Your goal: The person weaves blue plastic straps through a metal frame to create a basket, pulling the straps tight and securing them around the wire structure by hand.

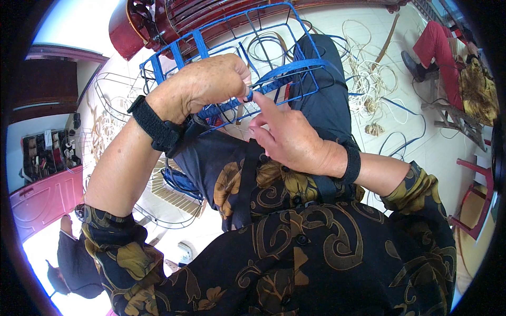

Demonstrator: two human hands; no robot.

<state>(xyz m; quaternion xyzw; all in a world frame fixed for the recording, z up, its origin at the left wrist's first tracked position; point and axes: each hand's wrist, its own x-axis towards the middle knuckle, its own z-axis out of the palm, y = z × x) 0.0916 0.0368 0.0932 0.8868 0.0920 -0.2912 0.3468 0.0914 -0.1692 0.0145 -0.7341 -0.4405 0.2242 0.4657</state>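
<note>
A wire basket frame (pixel 240 43), partly wrapped in flat blue strip, rests over my lap, tilted away from me. My left hand (pixel 211 81) is closed at its near side, thumb and fingertips pinching a blue strip (pixel 249 97) against the frame. From the right, my right hand (pixel 292 138) reaches in with its index finger stretched to that same spot, the fingertip touching by the left thumb. Its thumb and other fingers are bent and apart, with nothing plainly between them. A wide blue woven band (pixel 295 68) crosses the frame's right part.
Tangled pale strands (pixel 377 84) and loose blue strips (pixel 403 142) lie on the floor at right. Dark red carved furniture (pixel 129 31) stands ahead. More wire frames and a slatted piece (pixel 163 192) are at left. A person in red trousers (pixel 437 47) sits far right.
</note>
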